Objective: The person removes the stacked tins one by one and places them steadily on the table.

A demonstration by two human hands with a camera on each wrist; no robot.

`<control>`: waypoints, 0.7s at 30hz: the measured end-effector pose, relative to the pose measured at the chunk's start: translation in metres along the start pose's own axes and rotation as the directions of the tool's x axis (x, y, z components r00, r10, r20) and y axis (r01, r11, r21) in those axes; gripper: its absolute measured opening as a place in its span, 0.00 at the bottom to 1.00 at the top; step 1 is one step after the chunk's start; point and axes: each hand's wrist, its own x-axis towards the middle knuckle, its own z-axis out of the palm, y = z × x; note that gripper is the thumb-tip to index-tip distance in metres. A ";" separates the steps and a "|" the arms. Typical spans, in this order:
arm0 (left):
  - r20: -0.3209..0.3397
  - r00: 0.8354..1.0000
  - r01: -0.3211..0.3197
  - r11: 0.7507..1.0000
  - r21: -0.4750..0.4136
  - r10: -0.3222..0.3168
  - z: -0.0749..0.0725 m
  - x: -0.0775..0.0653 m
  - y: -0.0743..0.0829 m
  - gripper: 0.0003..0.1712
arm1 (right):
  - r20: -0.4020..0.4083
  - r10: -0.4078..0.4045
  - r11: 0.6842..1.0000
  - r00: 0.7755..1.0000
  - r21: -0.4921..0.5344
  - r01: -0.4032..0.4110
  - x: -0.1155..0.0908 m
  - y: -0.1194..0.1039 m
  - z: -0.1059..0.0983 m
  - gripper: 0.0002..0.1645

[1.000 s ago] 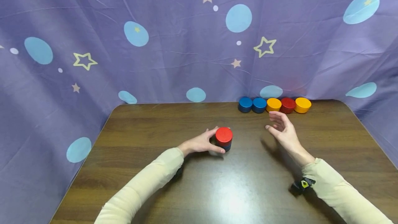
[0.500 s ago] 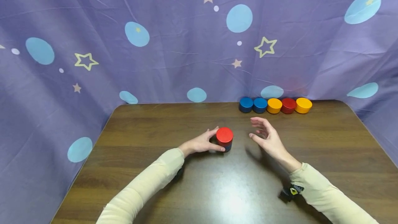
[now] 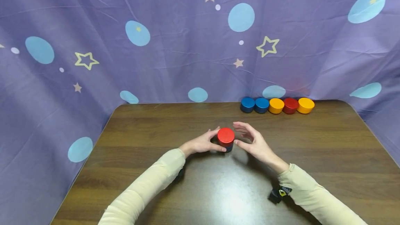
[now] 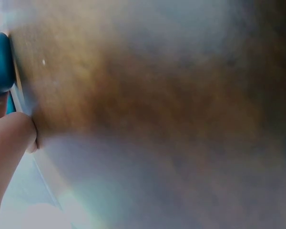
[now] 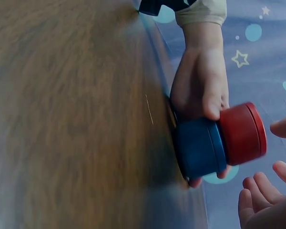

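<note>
A red round tin (image 3: 225,135) stands on top of a blue round tin (image 5: 195,149) near the middle of the table. My left hand (image 3: 202,143) grips this stack from the left, thumb on the near side and fingers behind; in the right wrist view its thumb lies near the seam between the tins. To the right of the stack is my right hand (image 3: 256,145), thumb and fingers spread toward the red tin, a small gap between them. At the left edge of the left wrist view, part of the blue tin shows by the left hand (image 4: 9,143).
A row of tins lines the table's back edge: two blue tins (image 3: 254,105), a yellow tin (image 3: 276,106), a dark red tin (image 3: 290,106) and another yellow tin (image 3: 306,105). A purple patterned curtain (image 3: 175,44) hangs behind the wooden table (image 3: 150,124).
My right hand has moved left from in front of the tin row to beside the stack. My left hand and the two stacked tins stay in place.
</note>
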 end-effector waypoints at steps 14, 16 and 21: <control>0.009 0.998 -0.063 0.998 0.017 0.063 0.001 0.001 -0.002 0.41 | -0.025 0.056 0.998 0.998 -0.034 -0.057 -0.001 0.002 0.018 0.35; 0.014 0.998 -0.068 0.998 0.014 0.068 0.001 0.002 -0.003 0.41 | -0.033 0.057 0.998 0.998 -0.032 -0.058 -0.001 0.002 0.018 0.34; 0.022 0.997 -0.076 0.997 0.014 0.076 -0.001 0.001 -0.002 0.40 | -0.050 0.056 0.998 0.997 -0.023 -0.058 -0.002 0.002 0.018 0.33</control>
